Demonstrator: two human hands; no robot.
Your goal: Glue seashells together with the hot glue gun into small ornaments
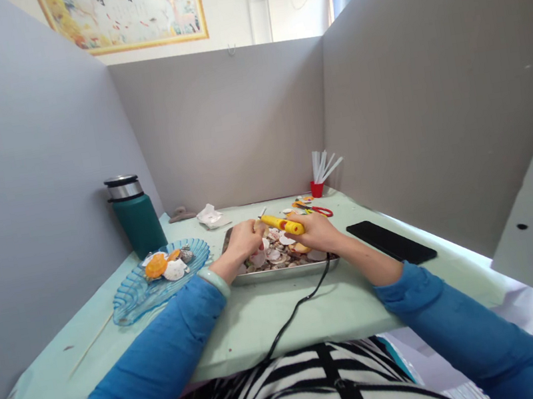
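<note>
A yellow hot glue gun (281, 223) is gripped in my right hand (316, 232), its nozzle pointing left toward my other fingers. My left hand (245, 240) is closed in a pinch close to that nozzle; a small tan bit shows at its fingertips, too small and covered to name. Both hands are over a metal tray (283, 273) filled with seashells (279, 251), partly hidden by my hands. From the glue gun a black cord (296, 306) runs down over the tray's front rim to the table's near edge.
Left of the tray sits a blue shell-shaped plate (128, 302) with orange and white shells (156, 266). Behind it stands a green bottle (138, 220). A black phone (390, 242) lies at right. Farther back are red-handled scissors (321, 211), a red cup (317, 189) of glue sticks and crumpled paper (211, 216).
</note>
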